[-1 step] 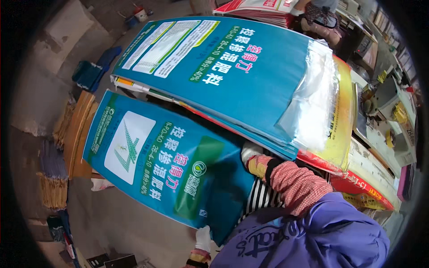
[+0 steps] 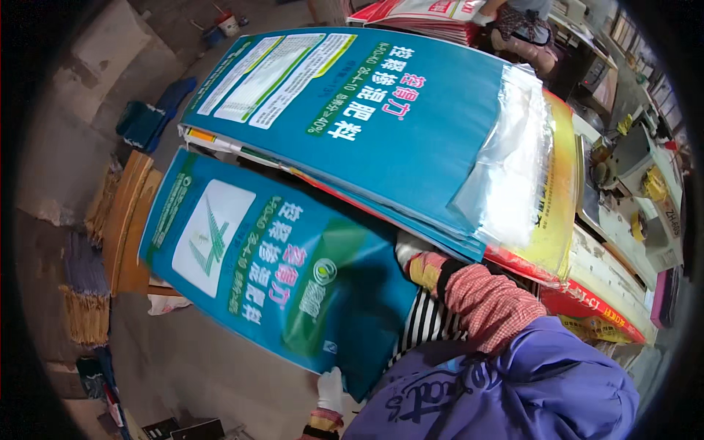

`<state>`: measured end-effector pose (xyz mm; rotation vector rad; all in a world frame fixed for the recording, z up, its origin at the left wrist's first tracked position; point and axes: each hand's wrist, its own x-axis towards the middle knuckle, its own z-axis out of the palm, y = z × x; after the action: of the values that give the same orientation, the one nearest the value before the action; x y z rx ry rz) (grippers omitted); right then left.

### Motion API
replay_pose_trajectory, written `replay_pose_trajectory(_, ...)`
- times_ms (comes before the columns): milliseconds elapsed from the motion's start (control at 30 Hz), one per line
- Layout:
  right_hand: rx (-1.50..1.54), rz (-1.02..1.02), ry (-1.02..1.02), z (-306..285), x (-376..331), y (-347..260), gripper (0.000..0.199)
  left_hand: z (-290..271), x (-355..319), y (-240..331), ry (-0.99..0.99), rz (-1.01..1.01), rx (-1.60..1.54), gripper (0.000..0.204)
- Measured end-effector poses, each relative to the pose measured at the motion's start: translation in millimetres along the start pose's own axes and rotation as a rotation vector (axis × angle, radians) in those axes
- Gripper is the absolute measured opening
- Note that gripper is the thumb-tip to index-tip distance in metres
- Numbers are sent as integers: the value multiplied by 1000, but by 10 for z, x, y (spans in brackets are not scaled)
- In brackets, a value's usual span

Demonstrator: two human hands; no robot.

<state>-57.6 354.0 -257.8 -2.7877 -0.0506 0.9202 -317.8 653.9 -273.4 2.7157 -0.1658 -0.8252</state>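
A blue-green printed sack (image 2: 257,308) hangs flat in front of me, its surface slightly bowed. My left hand (image 2: 330,390), in a white glove, is closed on the sack's near lower edge. At the opposite edge, beside the stack, my gloved right hand (image 2: 413,257) grips the sack; some of its fingers are hidden. Just beyond lies a stack of matching blue-green sacks (image 2: 293,161), its right ends covered by crumpled clear plastic liner (image 2: 510,172).
Yellow and red sacks (image 2: 561,183) lie under the stack's right end. A person (image 2: 524,33) works by red-and-white sacks (image 2: 425,10) at the back. Wooden boards (image 2: 125,227) and broom-like bundles (image 2: 86,308) stand left. A cluttered workbench (image 2: 623,227) is at right.
The held sack has shifted slightly and its surface bulges more, with its print blurred by motion. Both hands keep their grip in nearly the same places.
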Motion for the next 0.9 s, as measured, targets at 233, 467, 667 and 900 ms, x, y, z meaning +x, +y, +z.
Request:
replay_pose_trajectory(233, 112, -202, -58, -311, -673, 336, 17, -901, 248, 351, -386, -287, 358, 59)
replay_pose_trajectory(467, 232, -330, -29, -633, -1266, 523, 17, -2396, 1180, 2190, 93, 291, -379, 21)
replay_pose_trajectory(667, 865, -396, 197, -722, -2012, 1068, 21, -2654, 1883, 3649, 173, 756, -443, 20)
replay_pose_trajectory(900, 1298, 449, 476, -1902, -1755, 1924, 41, -2663, 2316, 4223, -2, 731, -550, 27)
